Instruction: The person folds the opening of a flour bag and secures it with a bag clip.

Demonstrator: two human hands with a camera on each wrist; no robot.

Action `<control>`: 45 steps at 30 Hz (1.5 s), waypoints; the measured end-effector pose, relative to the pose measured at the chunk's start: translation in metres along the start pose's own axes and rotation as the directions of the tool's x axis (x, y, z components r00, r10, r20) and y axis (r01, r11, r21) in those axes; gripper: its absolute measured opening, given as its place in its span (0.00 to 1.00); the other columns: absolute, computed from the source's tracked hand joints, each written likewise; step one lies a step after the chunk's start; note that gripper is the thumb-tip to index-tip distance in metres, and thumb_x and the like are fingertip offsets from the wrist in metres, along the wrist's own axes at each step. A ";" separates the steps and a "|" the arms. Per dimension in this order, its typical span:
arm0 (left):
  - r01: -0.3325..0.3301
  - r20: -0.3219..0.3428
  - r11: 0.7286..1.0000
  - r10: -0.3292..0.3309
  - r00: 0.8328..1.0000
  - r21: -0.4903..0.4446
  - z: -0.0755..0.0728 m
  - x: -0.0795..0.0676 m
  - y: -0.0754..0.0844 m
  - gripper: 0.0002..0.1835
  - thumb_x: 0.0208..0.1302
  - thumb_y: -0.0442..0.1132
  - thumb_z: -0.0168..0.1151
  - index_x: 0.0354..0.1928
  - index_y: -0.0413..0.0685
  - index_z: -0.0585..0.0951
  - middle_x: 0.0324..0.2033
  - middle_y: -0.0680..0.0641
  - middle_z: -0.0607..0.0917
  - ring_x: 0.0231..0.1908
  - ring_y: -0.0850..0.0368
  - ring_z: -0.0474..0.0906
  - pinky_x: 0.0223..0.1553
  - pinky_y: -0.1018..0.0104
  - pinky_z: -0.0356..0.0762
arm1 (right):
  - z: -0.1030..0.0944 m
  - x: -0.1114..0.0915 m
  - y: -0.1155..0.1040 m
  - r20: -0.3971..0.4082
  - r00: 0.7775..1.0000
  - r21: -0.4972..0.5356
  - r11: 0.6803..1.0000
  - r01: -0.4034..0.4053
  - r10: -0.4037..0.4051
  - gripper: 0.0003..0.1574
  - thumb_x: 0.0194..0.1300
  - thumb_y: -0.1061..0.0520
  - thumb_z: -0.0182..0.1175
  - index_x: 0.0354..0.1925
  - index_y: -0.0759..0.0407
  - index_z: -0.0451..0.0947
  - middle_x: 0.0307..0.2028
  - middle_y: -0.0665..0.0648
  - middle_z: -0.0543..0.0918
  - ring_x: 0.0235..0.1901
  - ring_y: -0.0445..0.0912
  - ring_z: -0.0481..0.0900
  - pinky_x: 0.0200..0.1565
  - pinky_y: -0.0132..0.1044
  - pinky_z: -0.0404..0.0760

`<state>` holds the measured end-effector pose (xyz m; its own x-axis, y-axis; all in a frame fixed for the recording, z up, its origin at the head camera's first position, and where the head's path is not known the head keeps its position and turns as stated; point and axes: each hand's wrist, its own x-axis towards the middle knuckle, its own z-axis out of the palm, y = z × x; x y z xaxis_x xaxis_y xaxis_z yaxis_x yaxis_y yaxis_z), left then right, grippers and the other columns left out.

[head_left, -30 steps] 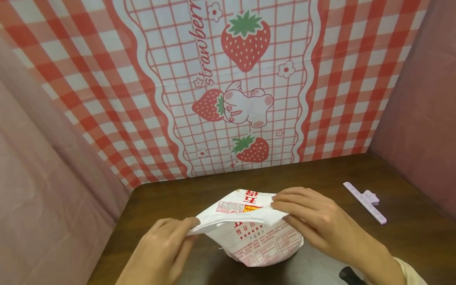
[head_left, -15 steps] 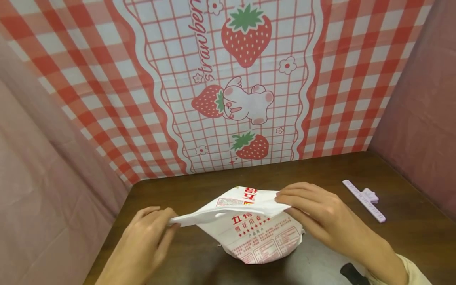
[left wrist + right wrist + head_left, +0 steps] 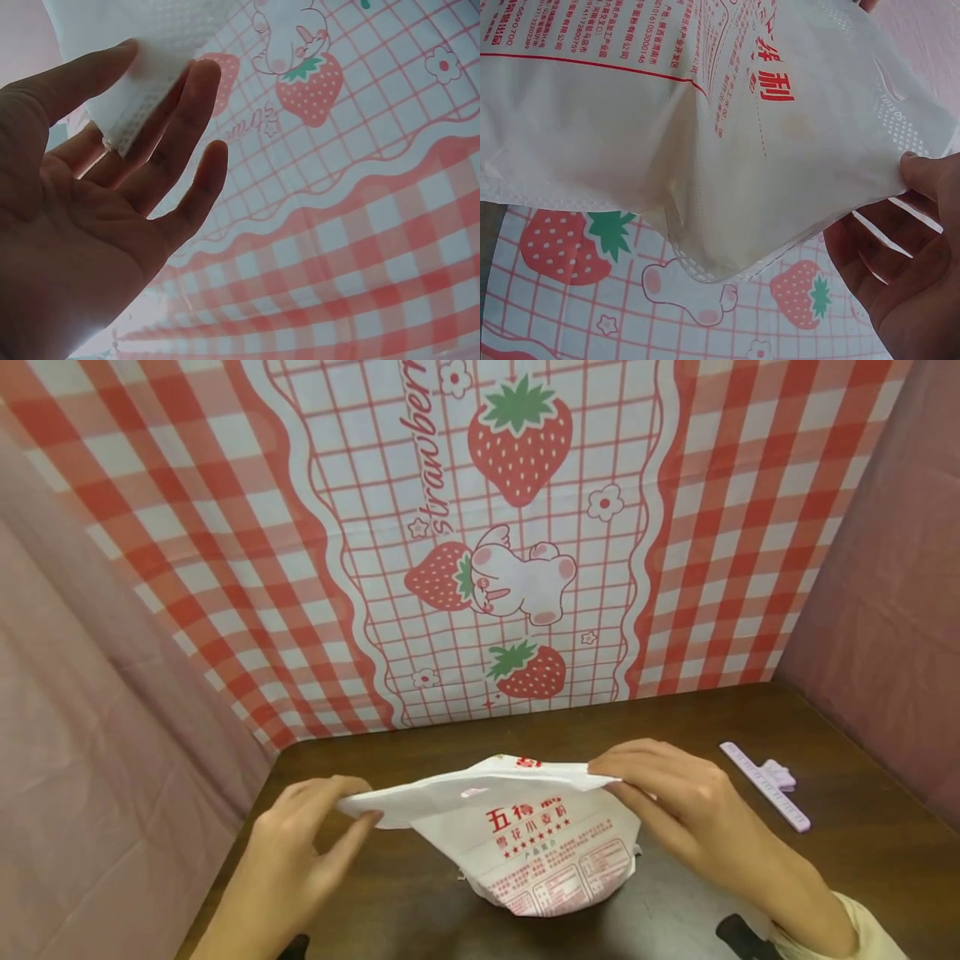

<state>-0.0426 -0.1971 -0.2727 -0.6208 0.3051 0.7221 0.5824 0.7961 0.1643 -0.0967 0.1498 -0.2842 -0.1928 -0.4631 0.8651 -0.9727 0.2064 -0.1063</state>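
A white flour bag (image 3: 540, 852) with red Chinese print stands on the dark wooden table, its top edge stretched out flat between both hands. My left hand (image 3: 288, 843) holds the top left corner, thumb in front and fingers behind. In the left wrist view the bag's corner (image 3: 161, 67) lies between the thumb and the fairly loose fingers of the left hand (image 3: 97, 180). My right hand (image 3: 675, 802) pinches the top right corner. The right wrist view has the right hand's (image 3: 907, 262) thumb on the bag's (image 3: 802, 172) face, fingers on the other side.
A pale purple bag clip (image 3: 768, 787) lies on the table (image 3: 690, 735) to the right of the hands. Behind the table hangs a red and white strawberry cloth (image 3: 517, 568). Pink curtains (image 3: 112, 710) hang at both sides. A black object (image 3: 742, 937) shows by the right wrist.
My left hand has moved left and up, with its thumb and fingers now spread wider at the corner. The bag's folded-over top has straightened, showing more print. The right hand has shifted slightly.
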 end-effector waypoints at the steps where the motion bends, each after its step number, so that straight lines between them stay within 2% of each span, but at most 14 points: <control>1: -0.004 -0.014 1.000 0.004 1.000 -0.009 0.000 0.001 -0.001 0.17 0.44 0.36 0.68 0.40 0.54 0.78 0.34 0.61 0.80 0.36 0.62 0.75 0.38 0.68 0.70 | 0.000 0.001 0.000 -0.005 1.000 0.002 1.000 -0.005 0.005 0.10 0.60 0.63 0.56 0.41 0.63 0.79 0.38 0.53 0.81 0.38 0.47 0.77 0.46 0.28 0.72; 7: -0.001 -0.035 0.998 -0.002 0.999 -0.068 0.003 0.004 -0.005 0.22 0.45 0.36 0.69 0.46 0.53 0.76 0.38 0.60 0.80 0.30 0.68 0.72 0.31 0.80 0.67 | -0.001 0.004 -0.002 -0.023 0.999 0.007 0.999 -0.033 0.033 0.10 0.57 0.66 0.58 0.40 0.62 0.79 0.37 0.53 0.81 0.38 0.46 0.77 0.43 0.27 0.72; 9: 0.043 -0.009 0.996 -0.043 0.999 -0.077 0.003 0.003 -0.006 0.24 0.47 0.38 0.69 0.49 0.55 0.75 0.38 0.60 0.80 0.25 0.70 0.69 0.27 0.81 0.65 | -0.001 0.005 -0.002 -0.027 0.998 0.020 0.999 -0.050 0.051 0.11 0.56 0.67 0.58 0.39 0.62 0.79 0.36 0.53 0.81 0.38 0.45 0.77 0.42 0.27 0.72; 12: 0.133 0.071 0.986 -0.126 0.990 -0.105 0.002 0.003 -0.007 0.30 0.48 0.42 0.68 0.55 0.59 0.69 0.35 0.62 0.80 0.25 0.70 0.71 0.29 0.80 0.67 | -0.002 0.006 -0.002 -0.028 0.996 0.067 0.994 -0.083 0.085 0.12 0.54 0.70 0.58 0.39 0.62 0.79 0.35 0.54 0.81 0.35 0.44 0.77 0.39 0.26 0.72; 15: 0.199 0.180 0.958 -0.163 0.970 -0.206 -0.003 0.008 -0.002 0.32 0.49 0.43 0.67 0.58 0.59 0.66 0.32 0.62 0.81 0.27 0.68 0.76 0.31 0.75 0.71 | -0.002 0.006 -0.002 -0.028 0.991 0.118 0.985 -0.126 0.130 0.13 0.53 0.72 0.57 0.39 0.63 0.78 0.35 0.56 0.81 0.32 0.44 0.76 0.36 0.25 0.72; 18: 0.213 0.268 0.918 -0.124 0.955 -0.334 -0.005 0.014 0.000 0.26 0.50 0.40 0.66 0.53 0.59 0.71 0.32 0.62 0.82 0.33 0.66 0.78 0.36 0.71 0.74 | -0.002 0.004 -0.001 -0.023 0.983 0.133 0.975 -0.176 0.180 0.14 0.54 0.73 0.56 0.39 0.63 0.78 0.35 0.56 0.81 0.31 0.44 0.75 0.34 0.25 0.72; 21: 0.215 0.308 0.876 -0.080 0.948 -0.432 0.000 0.015 -0.004 0.17 0.53 0.37 0.64 0.46 0.58 0.77 0.37 0.60 0.82 0.39 0.63 0.78 0.39 0.70 0.75 | -0.002 0.002 -0.001 -0.023 0.975 0.116 0.969 -0.219 0.223 0.14 0.54 0.72 0.56 0.39 0.62 0.79 0.35 0.55 0.81 0.31 0.44 0.75 0.34 0.24 0.71; 23: 0.208 0.299 0.853 -0.064 0.952 -0.478 0.005 0.015 -0.008 0.14 0.53 0.34 0.63 0.42 0.56 0.80 0.38 0.58 0.83 0.39 0.62 0.79 0.39 0.68 0.76 | -0.001 0.002 0.000 -0.031 0.969 0.097 0.965 -0.242 0.246 0.15 0.53 0.73 0.57 0.39 0.61 0.79 0.35 0.55 0.81 0.30 0.43 0.75 0.34 0.24 0.71; 27: 0.144 0.202 0.829 -0.038 0.979 -0.540 0.014 0.016 -0.013 0.13 0.52 0.28 0.62 0.40 0.49 0.81 0.36 0.54 0.84 0.36 0.59 0.80 0.35 0.67 0.77 | -0.001 0.001 0.002 -0.062 0.961 0.085 0.961 -0.264 0.270 0.15 0.52 0.74 0.57 0.37 0.61 0.80 0.34 0.55 0.81 0.30 0.43 0.75 0.32 0.24 0.71; 30: 0.123 0.150 0.808 -0.044 0.988 -0.576 0.019 0.017 -0.013 0.13 0.52 0.26 0.61 0.39 0.46 0.81 0.34 0.51 0.84 0.34 0.57 0.80 0.33 0.67 0.78 | 0.000 0.001 0.004 -0.084 0.958 0.094 0.960 -0.265 0.273 0.14 0.52 0.74 0.57 0.36 0.62 0.80 0.33 0.56 0.81 0.29 0.43 0.75 0.32 0.24 0.71; 33: 0.132 0.126 0.775 -0.069 0.990 -0.618 0.024 0.018 -0.011 0.13 0.53 0.24 0.59 0.41 0.43 0.80 0.34 0.49 0.84 0.34 0.56 0.80 0.33 0.66 0.78 | 0.000 0.000 0.005 -0.101 0.956 0.097 0.959 -0.265 0.274 0.13 0.52 0.74 0.57 0.35 0.63 0.80 0.32 0.57 0.81 0.29 0.42 0.75 0.32 0.24 0.71; 36: 0.136 0.094 0.754 -0.098 0.991 -0.642 0.028 0.019 -0.008 0.13 0.53 0.23 0.58 0.41 0.40 0.79 0.34 0.47 0.83 0.33 0.56 0.80 0.32 0.66 0.78 | -0.001 -0.002 0.008 -0.116 0.952 0.096 0.957 -0.275 0.285 0.12 0.52 0.75 0.57 0.34 0.64 0.80 0.31 0.57 0.81 0.28 0.42 0.74 0.31 0.24 0.71; 40: 0.128 0.035 0.749 -0.139 0.990 -0.650 0.033 0.021 -0.004 0.14 0.53 0.22 0.57 0.42 0.38 0.78 0.34 0.44 0.83 0.32 0.55 0.81 0.33 0.66 0.78 | -0.002 -0.007 0.013 -0.131 0.940 0.084 0.949 -0.305 0.314 0.13 0.52 0.75 0.57 0.35 0.64 0.80 0.30 0.56 0.81 0.26 0.41 0.72 0.30 0.24 0.70; 45: 0.122 -0.047 0.744 -0.202 0.978 -0.658 0.039 0.022 0.002 0.15 0.53 0.22 0.57 0.44 0.36 0.78 0.35 0.41 0.83 0.31 0.56 0.80 0.32 0.68 0.78 | -0.001 -0.016 0.022 -0.161 0.923 0.072 0.937 -0.343 0.350 0.13 0.51 0.75 0.58 0.35 0.64 0.80 0.30 0.56 0.81 0.26 0.41 0.73 0.30 0.24 0.71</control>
<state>-0.0757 -0.1688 -0.2832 -0.7001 0.1134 0.7050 0.7026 0.2854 0.6518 -0.1149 0.1620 -0.2999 -0.4977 -0.2166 0.8398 -0.8542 0.2905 -0.4313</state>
